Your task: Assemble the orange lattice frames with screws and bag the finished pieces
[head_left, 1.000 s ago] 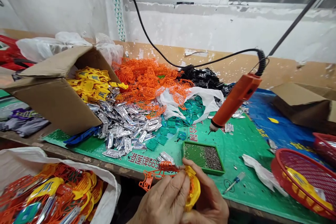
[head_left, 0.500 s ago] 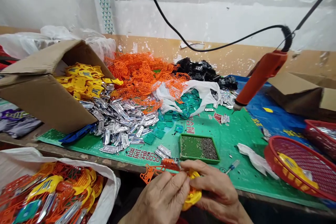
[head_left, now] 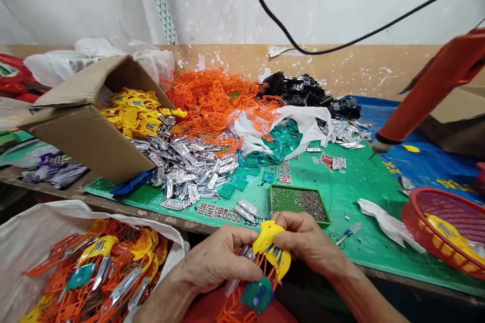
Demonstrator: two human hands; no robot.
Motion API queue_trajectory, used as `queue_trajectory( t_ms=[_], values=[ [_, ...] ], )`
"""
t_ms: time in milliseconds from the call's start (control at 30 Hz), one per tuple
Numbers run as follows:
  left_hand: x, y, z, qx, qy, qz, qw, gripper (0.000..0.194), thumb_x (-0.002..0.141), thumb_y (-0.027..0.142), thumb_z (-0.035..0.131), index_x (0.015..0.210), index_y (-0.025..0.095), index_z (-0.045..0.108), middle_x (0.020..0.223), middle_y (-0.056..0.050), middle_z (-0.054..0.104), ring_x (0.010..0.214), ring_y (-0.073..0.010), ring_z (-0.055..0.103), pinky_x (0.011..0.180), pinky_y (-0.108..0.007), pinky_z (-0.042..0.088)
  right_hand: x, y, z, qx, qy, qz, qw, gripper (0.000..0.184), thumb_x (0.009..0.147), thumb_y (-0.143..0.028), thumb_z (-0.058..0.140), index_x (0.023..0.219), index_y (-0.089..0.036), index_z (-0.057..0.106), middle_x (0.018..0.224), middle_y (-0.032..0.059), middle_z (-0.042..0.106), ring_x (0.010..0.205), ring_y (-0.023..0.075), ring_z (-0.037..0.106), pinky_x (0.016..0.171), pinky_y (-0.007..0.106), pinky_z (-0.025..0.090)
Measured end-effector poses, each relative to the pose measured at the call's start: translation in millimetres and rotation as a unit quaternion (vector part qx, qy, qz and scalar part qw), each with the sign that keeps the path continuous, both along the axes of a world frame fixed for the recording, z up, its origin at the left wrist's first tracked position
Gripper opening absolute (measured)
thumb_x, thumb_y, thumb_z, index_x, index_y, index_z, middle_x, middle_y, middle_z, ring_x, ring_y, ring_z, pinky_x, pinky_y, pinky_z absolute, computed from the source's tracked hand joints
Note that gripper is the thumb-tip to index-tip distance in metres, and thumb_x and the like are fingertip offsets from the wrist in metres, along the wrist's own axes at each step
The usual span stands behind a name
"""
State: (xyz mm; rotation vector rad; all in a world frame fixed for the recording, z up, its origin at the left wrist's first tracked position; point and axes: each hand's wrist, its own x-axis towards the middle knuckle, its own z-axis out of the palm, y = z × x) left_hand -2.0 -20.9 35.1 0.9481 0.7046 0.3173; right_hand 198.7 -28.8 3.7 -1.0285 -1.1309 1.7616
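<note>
My left hand (head_left: 223, 255) is closed on a partly assembled plastic toy, thumb laid over an orange lattice frame (head_left: 232, 308) in its lower part. A teal translucent piece (head_left: 257, 293) hangs below that thumb, with silver pieces partly hidden behind the fingers. Uppermost on the toy is a yellow plastic shell (head_left: 271, 242) with dark stripes. The fingers of my right hand (head_left: 308, 239) pinch this shell at its right edge. Both hands are in front of the table edge, over a red surface. Just beyond them lies a green tray of small screws (head_left: 280, 199).
A white sack (head_left: 166, 229) of similar assemblies stands at lower left. Silver parts (head_left: 185, 161), orange frames (head_left: 212, 98) and teal pieces (head_left: 286, 139) are heaped behind, beside a tilted cardboard box (head_left: 83, 136). An orange electric screwdriver (head_left: 432, 91) hangs at right, above a red basket (head_left: 413, 212).
The toy has been turned: its yellow shell now faces up, and the orange frame and teal piece hang below. My hands have drawn slightly apart. The view has swung left and down.
</note>
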Motion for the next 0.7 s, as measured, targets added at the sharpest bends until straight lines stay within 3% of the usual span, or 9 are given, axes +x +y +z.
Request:
queue_trajectory(
  t_ms=[200, 333, 500, 700],
  values=[
    [0.1, 3.1, -17.4, -0.071, -0.035, 0.027, 0.996, 0.037, 0.048, 0.013, 0.069, 0.085, 0.013, 0.078, 0.066, -0.002, 0.069, 0.055, -0.0101, 0.055, 0.054, -0.019, 0.042, -2.4, 0.6, -8.3, -0.045, -0.016, 0.025, 0.999, 0.046, 0.058, -0.052, 0.081, 0.062, -0.014, 0.055, 0.054, -0.0040, 0.050, 0.044, 0.0037, 0.036, 0.042, 0.019, 0.021],
    [0.2, 5.7, -20.9, -0.090, -0.049, 0.020, 0.995, 0.035, 0.048, 0.013, 0.071, 0.082, 0.012, 0.078, 0.064, -0.001, 0.068, 0.050, -0.0085, 0.053, 0.048, -0.018, 0.038, -4.0, -0.1, -7.6, -0.064, -0.021, 0.016, 0.998, 0.048, 0.055, -0.053, 0.082, 0.063, -0.014, 0.055, 0.056, -0.0026, 0.054, 0.047, 0.0050, 0.041, 0.045, 0.019, 0.027],
    [-1.5, 8.5, -29.2, -0.101, -0.059, 0.021, 0.993, 0.036, 0.048, 0.016, 0.074, 0.084, 0.010, 0.077, 0.064, -0.002, 0.068, 0.049, -0.0086, 0.054, 0.048, -0.018, 0.040, -4.9, 1.1, -4.7, -0.027, -0.061, 0.016, 0.998, 0.044, 0.061, -0.051, 0.079, 0.064, -0.014, 0.057, 0.062, -0.0006, 0.057, 0.054, 0.0073, 0.046, 0.051, 0.021, 0.034],
    [0.3, 10.9, -34.9, -0.106, -0.053, 0.051, 0.992, 0.027, 0.051, 0.017, 0.074, 0.076, 0.010, 0.075, 0.057, 0.000, 0.063, 0.044, -0.0065, 0.049, 0.045, -0.017, 0.037, -10.0, 0.8, 0.5, -0.003, -0.124, -0.001, 0.992, 0.044, 0.066, -0.055, 0.072, 0.067, -0.016, 0.052, 0.060, -0.0036, 0.049, 0.052, 0.0067, 0.039, 0.049, 0.021, 0.031]
  ],
)
